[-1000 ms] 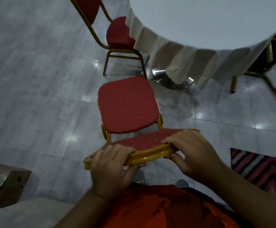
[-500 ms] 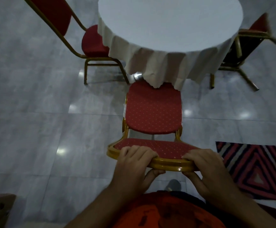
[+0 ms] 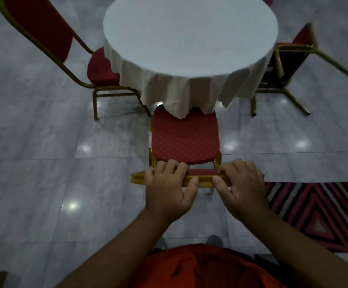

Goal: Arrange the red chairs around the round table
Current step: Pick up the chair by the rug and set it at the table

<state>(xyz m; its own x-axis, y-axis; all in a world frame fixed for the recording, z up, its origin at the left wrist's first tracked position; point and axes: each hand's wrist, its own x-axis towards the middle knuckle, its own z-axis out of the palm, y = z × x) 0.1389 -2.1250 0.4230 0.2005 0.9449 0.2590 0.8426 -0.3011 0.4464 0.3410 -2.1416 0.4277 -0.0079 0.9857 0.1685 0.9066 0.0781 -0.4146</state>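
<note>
Both hands, left hand and right hand, clamp the chair backrest at centre frame; push harder and its seat may snag the tablecloth.

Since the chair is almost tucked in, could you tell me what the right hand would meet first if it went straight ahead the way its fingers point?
Probably the seat of the chair held by the right hand; the hanging tablecloth lies beyond.

Chair slid under tablecloth (front edge).
</note>
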